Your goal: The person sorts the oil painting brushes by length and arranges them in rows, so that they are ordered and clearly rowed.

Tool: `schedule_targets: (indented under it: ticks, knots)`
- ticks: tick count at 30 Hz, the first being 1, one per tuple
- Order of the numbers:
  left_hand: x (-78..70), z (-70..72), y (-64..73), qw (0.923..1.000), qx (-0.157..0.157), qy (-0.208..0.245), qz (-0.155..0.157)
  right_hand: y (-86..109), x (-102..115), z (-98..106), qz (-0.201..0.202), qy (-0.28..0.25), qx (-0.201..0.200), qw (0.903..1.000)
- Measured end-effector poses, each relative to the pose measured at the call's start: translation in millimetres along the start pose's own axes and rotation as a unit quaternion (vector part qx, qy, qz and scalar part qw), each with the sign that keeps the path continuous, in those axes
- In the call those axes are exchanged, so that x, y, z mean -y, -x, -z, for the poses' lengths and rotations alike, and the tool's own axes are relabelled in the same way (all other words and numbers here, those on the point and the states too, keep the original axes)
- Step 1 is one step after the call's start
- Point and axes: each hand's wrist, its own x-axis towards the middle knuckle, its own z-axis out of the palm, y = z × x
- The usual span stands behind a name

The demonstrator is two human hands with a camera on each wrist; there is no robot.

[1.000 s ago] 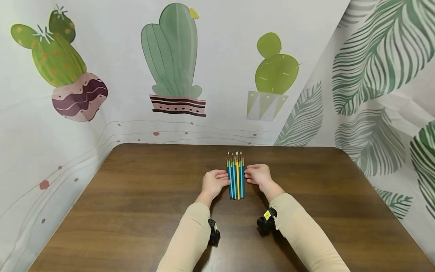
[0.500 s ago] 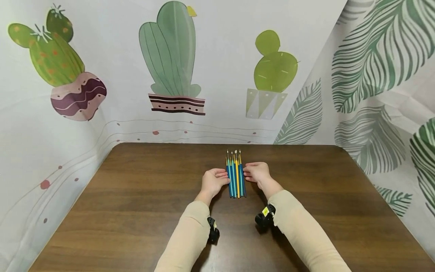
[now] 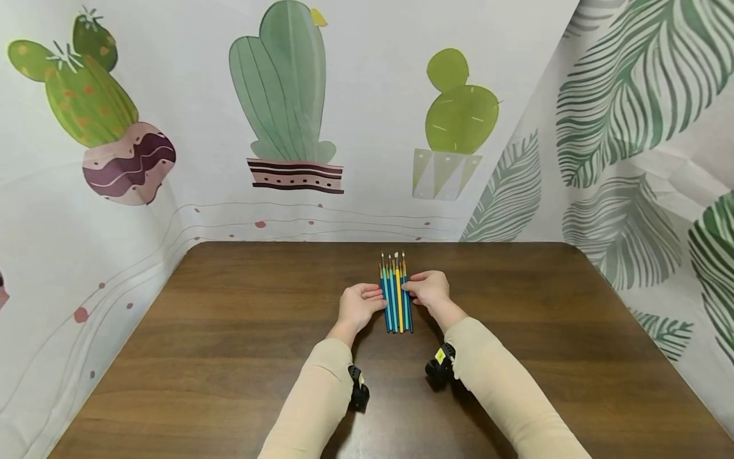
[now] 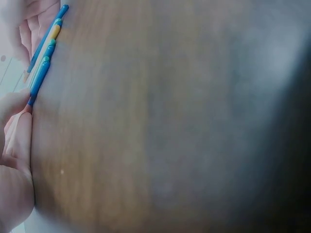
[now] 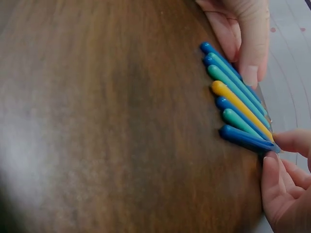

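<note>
Several paintbrushes (image 3: 399,299) lie side by side on the table in a narrow row, bristles pointing away from me. Their handles are blue, turquoise and one yellow. At the row's left side, my left hand (image 3: 356,308) touches the outermost blue paintbrush (image 5: 221,57) with its thumb, the relaxed fingers lying beside it. On the other side, my right hand (image 3: 431,291) pinches the rightmost blue paintbrush (image 5: 240,137) between thumb and finger. The right wrist view shows the rounded handle ends unevenly lined up; the bristles are hidden there.
A brown wooden table (image 3: 258,363) spreads around the hands. Its far edge meets a white cloth backdrop (image 3: 373,140) printed with cacti and leaves. Black wrist cameras sit on both forearms, the left camera (image 3: 359,390) and the right camera (image 3: 438,368).
My right hand has moved left against the row, its thumb now over the right brushes. The rightmost blue brush has tilted, its handle end swinging outward. The left hand stays nearly still.
</note>
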Motion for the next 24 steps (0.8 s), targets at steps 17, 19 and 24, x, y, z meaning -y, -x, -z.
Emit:
schedule_targets:
  ticks: [17, 19, 24]
  knots:
    - [0.5, 0.0, -1.4, 0.9998, -0.006, -0.017, -0.007, -0.2, 2.4, 4.0, -0.009, -0.023, 0.01, 0.9997]
    - [1.0, -0.4, -1.7, 0.9999, -0.006, -0.015, -0.005, -0.8, 1.3, 5.8, -0.01, -0.033, 0.015, 0.9993]
    - [3.8, -1.4, -1.4, 1.0, -0.004, -0.008, -0.002, -1.0, -0.4, 11.5, -0.014, -0.049, 0.019, 0.9985]
